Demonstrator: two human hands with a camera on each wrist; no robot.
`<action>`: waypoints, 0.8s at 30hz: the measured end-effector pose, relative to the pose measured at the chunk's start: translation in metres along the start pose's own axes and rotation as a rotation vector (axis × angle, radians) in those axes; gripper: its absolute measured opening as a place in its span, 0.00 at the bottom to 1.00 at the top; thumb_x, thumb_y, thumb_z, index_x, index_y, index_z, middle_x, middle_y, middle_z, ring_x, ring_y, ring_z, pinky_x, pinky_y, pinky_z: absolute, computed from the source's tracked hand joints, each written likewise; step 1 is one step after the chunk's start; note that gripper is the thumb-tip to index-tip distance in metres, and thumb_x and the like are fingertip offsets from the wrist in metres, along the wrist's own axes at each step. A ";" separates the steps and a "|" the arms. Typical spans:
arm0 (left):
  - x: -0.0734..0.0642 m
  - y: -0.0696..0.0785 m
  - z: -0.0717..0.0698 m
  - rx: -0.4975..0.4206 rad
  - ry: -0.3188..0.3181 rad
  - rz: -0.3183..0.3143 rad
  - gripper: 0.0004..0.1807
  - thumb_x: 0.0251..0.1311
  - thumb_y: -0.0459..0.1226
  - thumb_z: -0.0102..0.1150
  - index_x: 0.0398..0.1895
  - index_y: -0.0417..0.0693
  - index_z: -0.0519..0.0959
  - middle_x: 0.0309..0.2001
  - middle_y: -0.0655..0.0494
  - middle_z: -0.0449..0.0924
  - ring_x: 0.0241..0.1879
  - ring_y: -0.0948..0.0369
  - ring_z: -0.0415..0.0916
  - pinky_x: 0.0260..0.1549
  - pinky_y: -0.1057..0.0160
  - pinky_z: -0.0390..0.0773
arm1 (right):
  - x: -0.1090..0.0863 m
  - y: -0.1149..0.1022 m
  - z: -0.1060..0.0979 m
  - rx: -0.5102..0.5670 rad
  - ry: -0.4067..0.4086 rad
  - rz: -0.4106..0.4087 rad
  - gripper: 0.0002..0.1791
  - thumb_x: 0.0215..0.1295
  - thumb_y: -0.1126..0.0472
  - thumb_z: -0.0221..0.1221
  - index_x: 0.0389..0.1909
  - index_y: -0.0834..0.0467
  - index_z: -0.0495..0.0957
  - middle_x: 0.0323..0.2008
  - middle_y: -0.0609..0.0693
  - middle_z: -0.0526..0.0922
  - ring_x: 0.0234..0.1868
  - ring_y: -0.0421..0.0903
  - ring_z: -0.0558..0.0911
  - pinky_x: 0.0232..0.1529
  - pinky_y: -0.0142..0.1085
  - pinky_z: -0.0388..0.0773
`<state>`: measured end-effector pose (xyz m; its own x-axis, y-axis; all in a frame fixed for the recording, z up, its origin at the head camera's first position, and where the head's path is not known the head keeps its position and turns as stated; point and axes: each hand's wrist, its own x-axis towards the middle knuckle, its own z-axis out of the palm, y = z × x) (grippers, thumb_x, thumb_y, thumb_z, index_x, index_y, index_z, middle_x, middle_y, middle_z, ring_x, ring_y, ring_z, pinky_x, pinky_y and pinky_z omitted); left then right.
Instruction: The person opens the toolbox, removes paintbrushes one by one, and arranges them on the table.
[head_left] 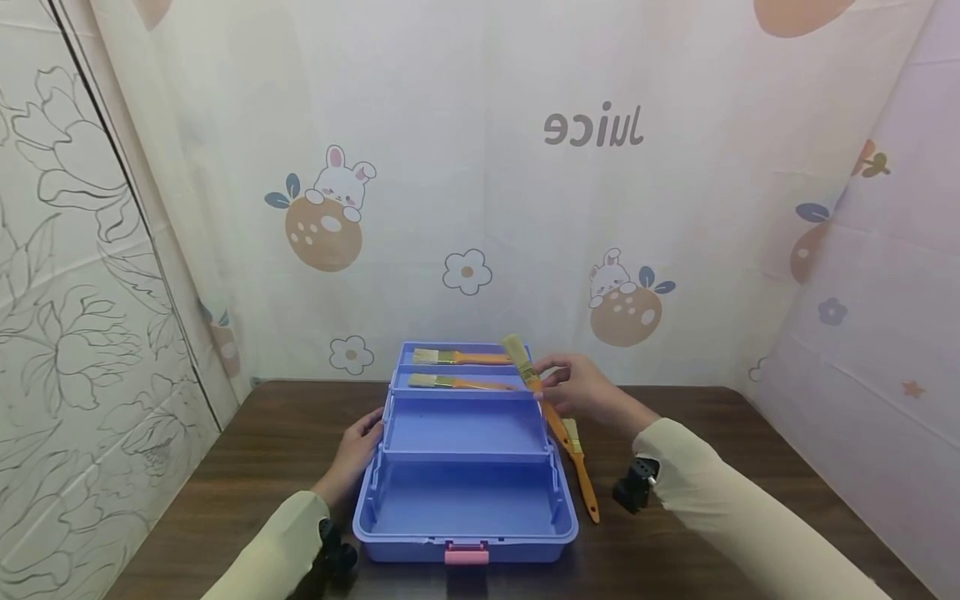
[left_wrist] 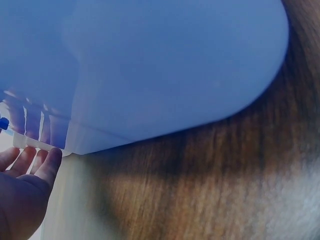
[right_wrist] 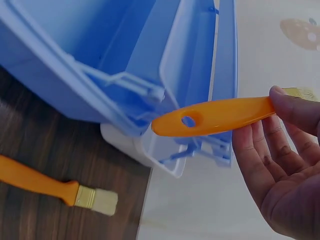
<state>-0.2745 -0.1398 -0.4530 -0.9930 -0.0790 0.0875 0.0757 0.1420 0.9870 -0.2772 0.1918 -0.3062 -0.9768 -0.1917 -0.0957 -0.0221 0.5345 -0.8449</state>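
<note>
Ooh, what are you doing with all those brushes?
A person's right hand is holding up an orange-handled brush at the right side of an open blue box. The left hand touches the box's other side. One brush lies in the top section, another just below, and a fourth brush on the table.

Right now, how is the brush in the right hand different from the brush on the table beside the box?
The held brush is up in the air, pinched by the right hand; the table brush lies on the table. In the head view, the held brush slants more than the table brush. Both have orange handles, gold-coloured bands and pale bristles.
</note>
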 end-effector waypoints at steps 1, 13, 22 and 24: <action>0.000 0.000 0.000 -0.002 0.000 0.000 0.23 0.62 0.37 0.44 0.58 0.34 0.63 0.54 0.37 0.68 0.49 0.51 0.69 0.47 0.59 0.69 | 0.000 0.002 -0.002 -0.004 0.006 0.004 0.20 0.50 0.64 0.62 0.46 0.56 0.72 0.36 0.57 0.76 0.31 0.49 0.78 0.33 0.43 0.78; 0.001 0.001 -0.001 -0.001 -0.010 0.004 0.23 0.63 0.37 0.43 0.59 0.35 0.63 0.55 0.37 0.67 0.51 0.49 0.67 0.50 0.56 0.68 | -0.004 0.015 -0.023 0.053 0.047 0.038 0.24 0.50 0.61 0.63 0.49 0.59 0.69 0.39 0.59 0.76 0.33 0.49 0.79 0.33 0.41 0.78; 0.000 -0.001 -0.001 -0.011 -0.005 0.016 0.24 0.62 0.38 0.45 0.58 0.33 0.63 0.54 0.36 0.67 0.50 0.48 0.68 0.49 0.54 0.68 | -0.005 0.021 -0.036 0.051 0.078 0.032 0.24 0.51 0.61 0.62 0.50 0.60 0.68 0.40 0.60 0.76 0.34 0.50 0.79 0.39 0.45 0.76; 0.000 -0.001 -0.001 -0.015 -0.006 0.007 0.24 0.62 0.38 0.45 0.59 0.34 0.62 0.54 0.36 0.67 0.50 0.48 0.68 0.49 0.54 0.68 | -0.005 0.024 -0.038 0.051 0.083 0.025 0.24 0.51 0.62 0.62 0.49 0.61 0.68 0.41 0.61 0.76 0.34 0.50 0.79 0.38 0.44 0.77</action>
<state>-0.2741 -0.1410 -0.4541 -0.9930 -0.0717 0.0939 0.0842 0.1275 0.9883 -0.2809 0.2372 -0.3056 -0.9913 -0.1089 -0.0745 0.0108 0.4955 -0.8685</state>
